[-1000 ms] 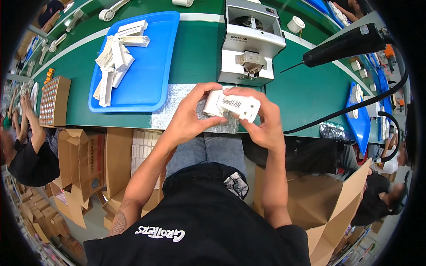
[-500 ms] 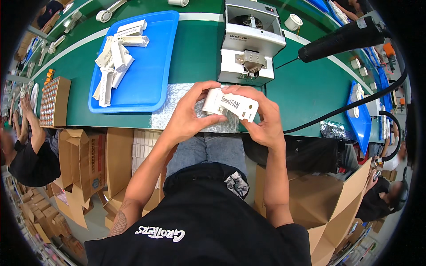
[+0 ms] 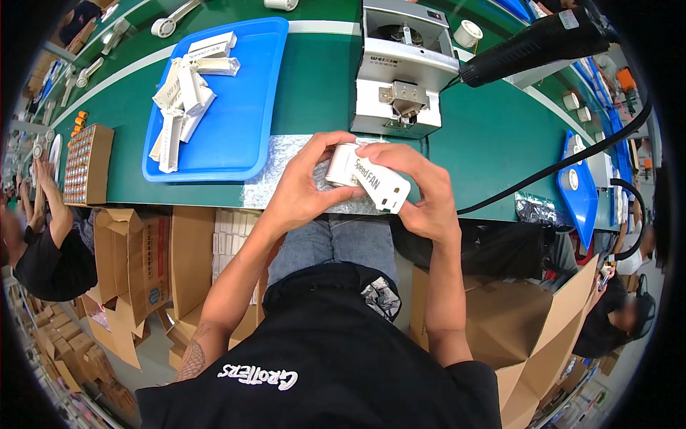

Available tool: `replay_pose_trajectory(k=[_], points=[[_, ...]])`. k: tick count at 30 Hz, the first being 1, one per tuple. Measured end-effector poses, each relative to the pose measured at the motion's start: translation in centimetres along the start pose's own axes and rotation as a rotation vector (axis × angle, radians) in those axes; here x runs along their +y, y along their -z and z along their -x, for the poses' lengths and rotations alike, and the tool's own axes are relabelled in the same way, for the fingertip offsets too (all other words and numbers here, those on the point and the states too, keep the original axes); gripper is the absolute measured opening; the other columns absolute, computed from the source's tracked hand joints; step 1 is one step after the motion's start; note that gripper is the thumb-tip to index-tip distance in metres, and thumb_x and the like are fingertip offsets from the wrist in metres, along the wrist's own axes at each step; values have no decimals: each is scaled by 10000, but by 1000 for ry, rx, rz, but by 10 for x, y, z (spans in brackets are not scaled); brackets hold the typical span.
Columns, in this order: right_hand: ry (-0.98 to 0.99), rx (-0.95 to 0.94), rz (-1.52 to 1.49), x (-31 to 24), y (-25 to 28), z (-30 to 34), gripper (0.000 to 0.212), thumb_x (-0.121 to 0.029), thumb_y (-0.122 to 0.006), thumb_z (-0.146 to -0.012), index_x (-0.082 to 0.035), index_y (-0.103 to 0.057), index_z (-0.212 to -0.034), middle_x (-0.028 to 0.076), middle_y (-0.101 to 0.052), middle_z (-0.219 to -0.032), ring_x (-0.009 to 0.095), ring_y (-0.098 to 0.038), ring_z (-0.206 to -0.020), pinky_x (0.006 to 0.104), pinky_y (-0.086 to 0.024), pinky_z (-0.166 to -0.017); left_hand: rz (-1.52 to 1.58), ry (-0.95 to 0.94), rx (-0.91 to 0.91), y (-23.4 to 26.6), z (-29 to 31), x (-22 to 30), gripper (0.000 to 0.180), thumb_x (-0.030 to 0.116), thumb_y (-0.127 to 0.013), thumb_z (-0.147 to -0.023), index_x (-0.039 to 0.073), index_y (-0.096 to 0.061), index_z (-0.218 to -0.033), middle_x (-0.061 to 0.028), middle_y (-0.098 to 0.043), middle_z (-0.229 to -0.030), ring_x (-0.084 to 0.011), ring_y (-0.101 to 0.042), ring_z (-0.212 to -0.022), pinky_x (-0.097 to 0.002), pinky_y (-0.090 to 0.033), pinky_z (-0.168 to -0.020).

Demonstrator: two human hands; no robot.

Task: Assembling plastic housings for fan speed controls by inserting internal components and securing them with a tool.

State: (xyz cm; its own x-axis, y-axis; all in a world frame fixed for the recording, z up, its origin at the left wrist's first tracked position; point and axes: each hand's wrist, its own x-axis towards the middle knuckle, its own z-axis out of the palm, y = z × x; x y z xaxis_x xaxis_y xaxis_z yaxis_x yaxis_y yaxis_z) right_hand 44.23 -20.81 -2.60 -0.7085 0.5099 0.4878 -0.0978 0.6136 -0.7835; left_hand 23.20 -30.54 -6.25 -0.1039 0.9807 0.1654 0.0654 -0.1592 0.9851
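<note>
Over the near edge of the green bench, my left hand [image 3: 306,184] is closed around a white round plastic fan housing [image 3: 338,166]. A flat white handle cover [image 3: 384,187] with printed lettering and small square holes at its lower end lies against the housing. My right hand [image 3: 426,187] grips that cover, with the thumb side near its lower end and the index finger over its upper end. The two pieces touch, and the cover slants down to the right. Whether they are joined is hidden by my fingers.
A blue tray [image 3: 246,121] of white handle pieces [image 3: 189,89] is at left. Straight ahead stands a silver machine [image 3: 400,61]. A black electric screwdriver [image 3: 532,50] hangs at upper right, its cable [image 3: 564,170] crossing the bench. Co-workers sit at both sides; cardboard boxes [image 3: 522,314] stand below.
The handle cover has turned, its lower end swinging downward and left, and my right fingers have shifted with it. The hanging screwdriver has drifted left. My left hand has stayed in place.
</note>
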Motion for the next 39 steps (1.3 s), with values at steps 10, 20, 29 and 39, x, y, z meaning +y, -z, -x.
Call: replay_pose_trajectory(k=[10,20,29,39], points=[[-130,20,-198,9,-4,4,481,121,-753,-875,17,-645,-1332,187,-731,-1353,283,-696,-1280,424,-571,-1075,-45,-26,1,-1,-1,3,713,90,-930,-777,47,-616,-1416,-111,-643,-1338,-262,-636,-1283,-399,-481,-1130],[-108,471,117,-16,-32,17,387,88,-785,-827,12,-699,-1197,152,-724,-1038,274,-721,-977,359,-573,-867,-258,-216,10,-3,-9,-1,674,152,-920,-788,49,-656,-1399,-126,-656,-1293,-297,-671,-1186,-387,-535,-999],[-115,452,286,-32,-53,27,281,68,-740,-884,35,-721,-1163,125,-677,-889,229,-671,-716,336,-539,-631,-375,-255,84,-13,-6,6,579,151,-910,-792,73,-692,-1323,-107,-663,-1169,-298,-706,-1031,-377,-566,-859],[-469,395,413,-40,-88,8,281,-87,-700,-990,-7,-691,-1259,161,-660,-757,396,-658,-636,475,-507,-588,-425,-282,169,-21,-2,0,503,66,-798,-816,61,-674,-1304,-123,-669,-1203,-340,-721,-1031,-393,-581,-843]])
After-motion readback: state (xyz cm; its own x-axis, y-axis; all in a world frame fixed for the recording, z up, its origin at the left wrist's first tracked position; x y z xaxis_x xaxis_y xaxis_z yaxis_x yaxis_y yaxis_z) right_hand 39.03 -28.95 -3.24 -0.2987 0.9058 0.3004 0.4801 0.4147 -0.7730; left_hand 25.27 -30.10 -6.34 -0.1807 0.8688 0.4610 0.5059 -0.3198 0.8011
